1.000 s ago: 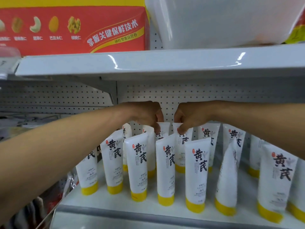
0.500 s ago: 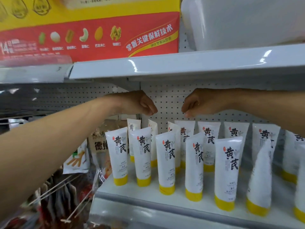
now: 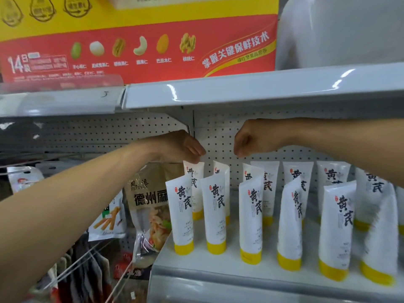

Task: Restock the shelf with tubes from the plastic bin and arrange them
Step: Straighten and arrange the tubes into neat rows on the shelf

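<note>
Several white tubes with yellow caps (image 3: 215,215) stand cap-down in two rows on the white shelf (image 3: 251,273). My left hand (image 3: 181,147) reaches in from the left, its fingertips pinching the top edge of the back-left tube (image 3: 194,171). My right hand (image 3: 251,138) hovers above the back row with its fingers curled and holds nothing. It is apart from the tubes. The translucent plastic bin (image 3: 338,29) sits on the upper shelf at the top right, and its inside is hidden.
The upper shelf's edge (image 3: 262,88) runs just above my hands. A red and yellow nut box (image 3: 140,40) stands on it, left of the bin. Hanging snack packets (image 3: 150,204) crowd the left side, next to the tubes. Pegboard (image 3: 218,132) backs the shelf.
Both hands let go of the back-row tube tops and rose. My left hand then came down onto the back-left tube. My view shifted left, showing the snack packets.
</note>
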The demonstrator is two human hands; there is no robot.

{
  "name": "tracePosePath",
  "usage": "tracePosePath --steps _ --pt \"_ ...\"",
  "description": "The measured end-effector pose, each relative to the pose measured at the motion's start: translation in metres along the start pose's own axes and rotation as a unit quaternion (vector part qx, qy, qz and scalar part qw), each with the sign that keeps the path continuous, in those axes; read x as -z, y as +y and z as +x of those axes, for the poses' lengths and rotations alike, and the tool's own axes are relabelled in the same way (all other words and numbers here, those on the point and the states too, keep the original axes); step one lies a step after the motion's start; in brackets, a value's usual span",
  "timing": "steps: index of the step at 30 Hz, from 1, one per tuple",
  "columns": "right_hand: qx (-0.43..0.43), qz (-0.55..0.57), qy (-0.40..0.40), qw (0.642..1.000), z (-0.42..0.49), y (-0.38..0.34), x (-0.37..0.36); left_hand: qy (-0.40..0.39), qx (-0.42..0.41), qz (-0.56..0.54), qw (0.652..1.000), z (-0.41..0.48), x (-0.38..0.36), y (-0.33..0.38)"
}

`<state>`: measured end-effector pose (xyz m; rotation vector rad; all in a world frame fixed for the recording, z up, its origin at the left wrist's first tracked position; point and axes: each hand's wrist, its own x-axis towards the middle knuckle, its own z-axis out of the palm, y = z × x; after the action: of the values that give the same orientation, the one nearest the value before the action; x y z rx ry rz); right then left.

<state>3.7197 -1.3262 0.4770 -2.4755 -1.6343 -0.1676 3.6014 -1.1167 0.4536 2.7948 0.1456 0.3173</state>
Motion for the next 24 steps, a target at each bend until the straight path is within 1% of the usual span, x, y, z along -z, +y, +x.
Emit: tracePosePath --steps 3,6,10,12,15,21,24 --pt "-0.022 -0.006 0.010 1.000 -0.004 0.000 0.003 -0.008 -0.046 0.007 0.999 0.011 -0.002 0.010" --pt "-0.053 -0.036 0.011 0.998 -0.008 -0.005 0.003 -0.044 -0.079 0.037 0.995 0.021 -0.008 0.019" --pt "-0.100 -0.079 -0.063 0.990 -0.014 -0.010 0.003 -0.072 -0.092 0.063 0.991 0.030 -0.020 0.020" --pt "-0.110 -0.100 -0.090 0.985 -0.012 -0.011 -0.001 -0.076 -0.094 0.072 0.990 0.031 -0.023 0.019" --pt "-0.097 -0.094 -0.097 0.986 -0.006 -0.010 -0.009 -0.073 -0.098 0.059 0.991 0.034 -0.026 0.016" --pt "-0.062 -0.078 -0.081 0.992 0.001 -0.014 -0.017 -0.047 -0.105 0.061 0.991 0.032 -0.025 0.007" --pt "-0.050 -0.077 -0.055 0.994 0.004 -0.013 -0.020 -0.049 -0.100 0.067 0.992 0.031 -0.025 0.008"
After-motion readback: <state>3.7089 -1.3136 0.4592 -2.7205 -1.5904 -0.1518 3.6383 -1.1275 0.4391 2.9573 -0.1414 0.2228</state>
